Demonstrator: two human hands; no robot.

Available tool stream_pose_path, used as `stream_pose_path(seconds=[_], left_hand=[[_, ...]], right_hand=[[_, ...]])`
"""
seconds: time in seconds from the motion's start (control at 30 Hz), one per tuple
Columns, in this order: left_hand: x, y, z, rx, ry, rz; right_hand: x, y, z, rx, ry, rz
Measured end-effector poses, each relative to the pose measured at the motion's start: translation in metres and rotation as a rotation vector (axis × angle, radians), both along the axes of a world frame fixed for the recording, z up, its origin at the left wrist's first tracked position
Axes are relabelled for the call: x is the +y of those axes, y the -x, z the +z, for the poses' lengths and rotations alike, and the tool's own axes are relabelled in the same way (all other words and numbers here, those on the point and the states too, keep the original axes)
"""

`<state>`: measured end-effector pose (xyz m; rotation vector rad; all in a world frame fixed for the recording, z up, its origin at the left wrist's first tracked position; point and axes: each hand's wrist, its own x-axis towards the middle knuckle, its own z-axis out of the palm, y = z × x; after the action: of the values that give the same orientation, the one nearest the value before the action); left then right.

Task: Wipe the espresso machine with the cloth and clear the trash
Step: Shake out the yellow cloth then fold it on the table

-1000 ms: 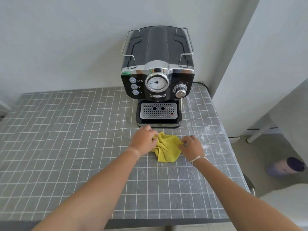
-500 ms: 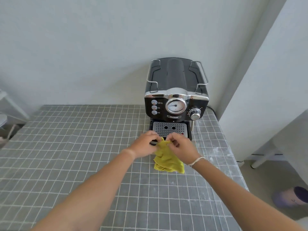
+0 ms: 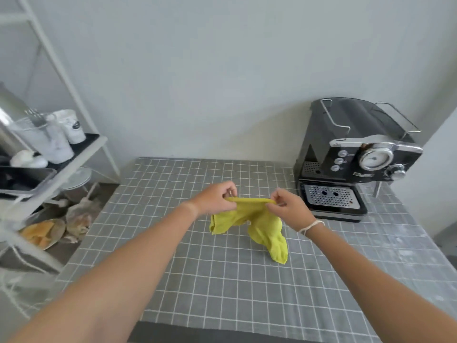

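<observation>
Head view. Seen at centre: a yellow cloth (image 3: 249,219) stretched between two hands above a desk (image 3: 222,280) covered in grey checked fabric. Left hand (image 3: 215,199) closed in a pinch on the cloth's top edge at its left end; right hand (image 3: 289,209) closed in a pinch on the same edge at its right end, with a white string (image 3: 310,226) round that wrist. Top edge held taut and level between the two grips; the rest hung down in two folds, the longer one trailing toward 5 o'clock. Could not tell whether its lower tip touched the desk.

Placed at about 2 o'clock from the hands: a black and chrome espresso machine (image 3: 358,154) on the far right corner of the desk, close to the wall, round gauge (image 3: 376,158) and knob (image 3: 395,172) on its front, perforated drip tray (image 3: 331,198) at its base, just beside the right hand but apart from it.

Found at 9 to 10 o'clock, off the desk: a white shelf rack (image 3: 74,154) carrying white cups (image 3: 71,125) and a dark tray (image 3: 22,179). Lower on the rack, toward 8 o'clock: a plate (image 3: 42,233) with something orange and a crumpled bag (image 3: 79,219), both blurred.
</observation>
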<state>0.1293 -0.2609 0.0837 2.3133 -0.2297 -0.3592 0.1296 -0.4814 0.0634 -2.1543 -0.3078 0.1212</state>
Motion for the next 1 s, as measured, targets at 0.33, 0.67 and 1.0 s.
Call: stream_pose_path(seconds=[0.33, 0.67, 1.0], left_hand=[[0.092, 0.01, -0.004, 0.326, 0.364, 0.264], [0.079, -0.029, 0.028, 0.256, 0.578, 0.507], [0.076, -0.067, 0.065, 0.022, 0.654, 0.648]], right_hand=[[0.088, -0.007, -0.02, 0.074, -0.047, -0.115], [0.128, -0.003, -0.021, 0.063, -0.213, -0.125], [0.164, -0.02, 0.008, -0.163, 0.099, -0.225]])
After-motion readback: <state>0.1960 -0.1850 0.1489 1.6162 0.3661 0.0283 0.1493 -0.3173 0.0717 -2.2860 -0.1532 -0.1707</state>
